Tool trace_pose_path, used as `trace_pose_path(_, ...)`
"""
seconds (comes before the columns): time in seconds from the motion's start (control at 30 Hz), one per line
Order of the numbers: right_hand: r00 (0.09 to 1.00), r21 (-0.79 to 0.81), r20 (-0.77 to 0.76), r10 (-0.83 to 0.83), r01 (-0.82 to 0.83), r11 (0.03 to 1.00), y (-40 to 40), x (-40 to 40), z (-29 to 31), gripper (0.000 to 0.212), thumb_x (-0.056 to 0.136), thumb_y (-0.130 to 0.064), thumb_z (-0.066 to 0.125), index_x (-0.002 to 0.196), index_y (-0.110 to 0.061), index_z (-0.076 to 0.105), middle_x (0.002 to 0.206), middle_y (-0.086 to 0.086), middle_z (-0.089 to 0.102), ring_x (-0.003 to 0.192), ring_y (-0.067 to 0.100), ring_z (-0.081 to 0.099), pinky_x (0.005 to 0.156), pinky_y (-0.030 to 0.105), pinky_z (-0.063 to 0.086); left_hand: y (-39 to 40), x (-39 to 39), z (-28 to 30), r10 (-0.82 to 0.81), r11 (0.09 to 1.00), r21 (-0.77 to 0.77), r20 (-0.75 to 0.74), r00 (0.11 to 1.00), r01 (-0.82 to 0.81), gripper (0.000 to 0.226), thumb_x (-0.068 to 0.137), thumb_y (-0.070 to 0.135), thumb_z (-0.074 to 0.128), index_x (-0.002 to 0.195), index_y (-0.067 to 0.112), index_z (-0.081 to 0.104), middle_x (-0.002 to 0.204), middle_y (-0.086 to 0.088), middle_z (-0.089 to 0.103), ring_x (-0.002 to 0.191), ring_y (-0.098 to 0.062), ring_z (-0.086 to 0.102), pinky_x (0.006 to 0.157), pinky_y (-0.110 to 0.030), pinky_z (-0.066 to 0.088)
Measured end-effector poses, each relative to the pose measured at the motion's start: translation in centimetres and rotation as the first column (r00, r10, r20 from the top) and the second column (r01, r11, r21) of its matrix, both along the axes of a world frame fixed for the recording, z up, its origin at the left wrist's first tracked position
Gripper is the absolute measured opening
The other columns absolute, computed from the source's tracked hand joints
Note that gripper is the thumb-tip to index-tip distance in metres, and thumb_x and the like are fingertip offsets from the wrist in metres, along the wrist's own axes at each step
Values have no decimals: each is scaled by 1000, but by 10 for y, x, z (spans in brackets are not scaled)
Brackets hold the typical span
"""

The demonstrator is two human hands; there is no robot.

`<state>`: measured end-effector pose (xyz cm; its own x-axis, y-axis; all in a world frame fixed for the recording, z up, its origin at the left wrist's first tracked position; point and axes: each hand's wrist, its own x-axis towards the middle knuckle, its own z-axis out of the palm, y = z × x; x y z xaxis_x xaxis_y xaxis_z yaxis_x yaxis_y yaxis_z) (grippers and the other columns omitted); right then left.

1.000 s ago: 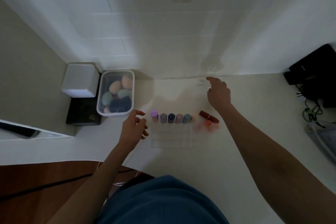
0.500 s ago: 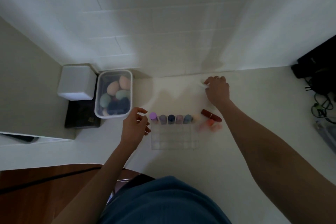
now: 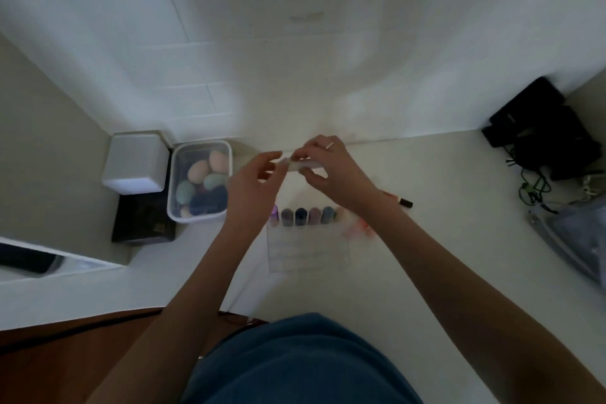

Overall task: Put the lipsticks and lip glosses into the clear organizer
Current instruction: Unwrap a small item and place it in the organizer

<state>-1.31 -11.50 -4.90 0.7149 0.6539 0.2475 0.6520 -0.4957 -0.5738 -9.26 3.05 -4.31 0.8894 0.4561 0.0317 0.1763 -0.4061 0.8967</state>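
Observation:
The clear organizer (image 3: 308, 252) sits on the white counter in front of me, with several coloured tubes (image 3: 301, 216) standing in its back row. My right hand (image 3: 331, 170) grips a pale whitish tube (image 3: 303, 166) above and behind the organizer. My left hand (image 3: 254, 184) is raised beside it, its fingertips at the tube's left end. A dark red lipstick (image 3: 405, 202) lies on the counter under my right forearm, mostly hidden. Blurred orange-red items (image 3: 359, 228) lie at the organizer's right side.
A lidded clear box of makeup sponges (image 3: 200, 185) stands left of the organizer, next to a white cube (image 3: 136, 162) on a black box. Black gear and cables (image 3: 544, 147) fill the right corner; a clear pouch (image 3: 577, 236) lies at the right edge.
My right hand picked up the pale tube from near the wall and lifted it. My left hand rose from beside the organizer to meet the tube.

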Motion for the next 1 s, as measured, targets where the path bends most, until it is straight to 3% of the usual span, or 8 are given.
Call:
trace_pose_path(0.13,995,63,-78,55,-51,997,3,-17,15,21,88,-13,63,108,-15,66,105,3,63,98,13,52,84,20,36,3,-9,6,-76,930,-362,-10,997,67,8,87,19,64,88,26,68,74,0,74,70,-16,71,69,-35,58)
trace_pose_path(0.27,939,265,-344,20,76,961,2,-33,18,22,83,-17,68,103,-24,61,88,-10,66,84,3,62,78,19,50,10,-25,1,-81,828,-556,-1,997,67,11,83,13,69,86,23,72,70,0,75,65,-13,70,63,-24,58)
trace_pose_path(0.43,878,318,-479,-19,193,928,5,-44,17,20,78,-18,73,92,-28,64,91,-13,67,85,2,64,72,15,52,12,-39,-5,-61,737,-672,37,997,70,14,80,11,70,91,18,73,80,-6,76,80,-19,73,69,-19,56)
trace_pose_path(0.53,819,315,-573,-31,255,914,4,-51,14,21,80,-19,72,99,-24,64,91,-7,69,79,9,68,68,24,56,13,-46,-9,-66,717,-693,35,997,72,16,78,14,73,92,19,74,87,-8,76,85,-23,72,72,-21,57)
trace_pose_path(0.63,783,344,-621,24,245,906,4,-60,10,17,86,-13,66,102,-19,64,83,1,70,74,18,71,68,29,58,14,-52,-14,-87,764,-642,1,996,67,15,78,18,73,93,21,73,88,-5,76,84,-21,72,73,-24,57)
trace_pose_path(0.77,785,315,-619,2,246,917,6,-68,6,21,90,-11,60,110,-19,58,82,3,70,71,15,70,69,33,57,13,-64,-22,-109,853,-517,-41,993,73,16,77,12,74,86,26,71,78,9,76,76,-5,70,62,-11,51)
trace_pose_path(0.87,774,294,-632,-31,277,915,7,-74,2,18,89,-14,61,103,-21,51,76,2,71,70,21,70,61,37,57,15,-72,-26,-118,865,-498,-79,990,63,18,76,12,74,88,25,72,84,10,76,78,-4,69,61,-10,51)
trace_pose_path(1.0,823,278,-562,-85,285,917,8,-75,0,17,84,-14,65,90,-25,53,68,-10,70,53,7,60,43,17,47,27,-76,-26,-138,855,-511,-66,988,86,24,76,5,73,97,16,72,90,11,75,82,-5,69,67,-14,54)
